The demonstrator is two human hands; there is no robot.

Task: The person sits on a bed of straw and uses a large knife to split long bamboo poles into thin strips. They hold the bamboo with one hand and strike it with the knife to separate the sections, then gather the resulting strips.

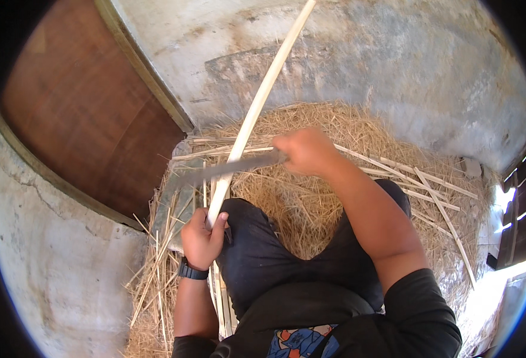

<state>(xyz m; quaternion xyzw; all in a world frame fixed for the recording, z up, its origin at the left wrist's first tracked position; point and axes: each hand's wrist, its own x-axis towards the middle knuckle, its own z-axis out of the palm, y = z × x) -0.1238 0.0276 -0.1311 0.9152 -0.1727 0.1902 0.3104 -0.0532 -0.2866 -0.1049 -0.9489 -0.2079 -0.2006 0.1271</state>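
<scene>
Straw (299, 224) lies mid-frame, where the left hand (203, 241) clasps a pale strip (257, 110) slanting to the top edge, and the blade (257, 161) clenched in the right hand (307, 152) could slip and cut the left.

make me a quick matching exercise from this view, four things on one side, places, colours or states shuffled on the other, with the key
1. long-bladed knife
2. pale wooden strip
3. wristwatch
4. straw

A. black and strapped on
B. golden brown, in a loose layer
C. lower end in the left hand
D. handle end in the right hand, blade crossing the strip in this view

Pairs: 1-D, 2-C, 3-A, 4-B
</scene>
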